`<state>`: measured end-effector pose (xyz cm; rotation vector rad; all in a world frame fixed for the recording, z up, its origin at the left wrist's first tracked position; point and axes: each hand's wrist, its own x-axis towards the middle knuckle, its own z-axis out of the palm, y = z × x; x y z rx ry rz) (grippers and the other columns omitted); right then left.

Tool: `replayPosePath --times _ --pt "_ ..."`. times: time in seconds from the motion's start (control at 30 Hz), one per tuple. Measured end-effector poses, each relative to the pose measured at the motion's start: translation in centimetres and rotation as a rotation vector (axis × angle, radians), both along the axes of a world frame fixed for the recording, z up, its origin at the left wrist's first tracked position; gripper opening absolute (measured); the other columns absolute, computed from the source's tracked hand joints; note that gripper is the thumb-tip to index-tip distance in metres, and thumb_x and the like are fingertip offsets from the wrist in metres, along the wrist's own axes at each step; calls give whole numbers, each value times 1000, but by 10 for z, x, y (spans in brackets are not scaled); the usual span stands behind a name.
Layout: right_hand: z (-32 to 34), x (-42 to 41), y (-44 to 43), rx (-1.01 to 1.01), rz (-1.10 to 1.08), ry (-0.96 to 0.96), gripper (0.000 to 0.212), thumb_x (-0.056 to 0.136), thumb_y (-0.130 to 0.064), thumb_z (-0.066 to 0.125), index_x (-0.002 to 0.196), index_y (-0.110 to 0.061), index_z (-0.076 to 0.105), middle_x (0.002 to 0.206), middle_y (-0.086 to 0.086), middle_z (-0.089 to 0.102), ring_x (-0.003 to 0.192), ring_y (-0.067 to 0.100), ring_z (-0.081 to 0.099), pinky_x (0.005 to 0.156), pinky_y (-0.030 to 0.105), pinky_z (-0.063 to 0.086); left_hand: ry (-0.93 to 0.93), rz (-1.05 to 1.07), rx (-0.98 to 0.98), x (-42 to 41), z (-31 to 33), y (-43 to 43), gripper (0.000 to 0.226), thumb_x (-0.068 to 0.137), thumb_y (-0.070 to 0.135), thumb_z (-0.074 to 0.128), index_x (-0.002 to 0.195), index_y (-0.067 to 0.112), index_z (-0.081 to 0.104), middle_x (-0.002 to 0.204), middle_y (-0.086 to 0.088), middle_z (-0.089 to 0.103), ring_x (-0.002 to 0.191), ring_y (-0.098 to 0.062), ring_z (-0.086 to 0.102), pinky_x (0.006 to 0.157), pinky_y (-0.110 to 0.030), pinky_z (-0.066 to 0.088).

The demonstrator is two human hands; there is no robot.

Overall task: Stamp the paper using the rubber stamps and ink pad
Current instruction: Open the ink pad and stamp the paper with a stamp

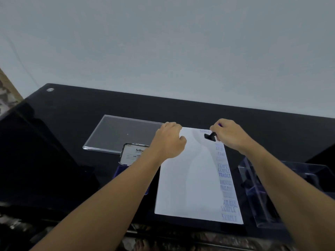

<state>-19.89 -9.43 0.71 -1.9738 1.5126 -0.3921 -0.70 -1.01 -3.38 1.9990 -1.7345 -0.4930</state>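
You laid your left hand (169, 140) on the far corner of the paper (188, 178), likely to pin the sheet. Its fingers were curled under, and I couldn't tell whether they pinched the edge. Your right hand (230, 135) pinched the rubber stamp (210, 136) by its handle, tilted, at the far end of the column of prints running beneath that wrist. The open ink pad (120, 172) sat under your left forearm. Both arms reached straight forward.
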Motion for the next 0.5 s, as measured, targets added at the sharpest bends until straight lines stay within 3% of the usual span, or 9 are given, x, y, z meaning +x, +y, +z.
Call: replayPosePath --times 0.23,0.33,0.5 --pt "-18 6 -37 -63 85 136 16 102 -31 48 97 -17 55 92 2 63 78 17 58 60 26 40 -93 -13 -13 -8 -19 -44 32 93 21 45 120 7 57 117 -3 55 115 -24 44 103 -42 37" --pt "-20 12 -47 -110 123 178 18 102 -32 48 96 -16 54 87 2 60 73 15 56 59 24 38 -116 -25 -6 -13 -22 -55 42 96 23 44 135 10 51 141 -6 48 134 -25 35 110 -44 28" --pt "-25 17 -56 -143 190 223 17 102 -31 50 99 -15 55 88 2 60 74 16 56 59 24 39 -156 -41 39 -18 -29 -68 48 99 26 40 145 12 41 155 -6 32 147 -27 17 118 -53 12"
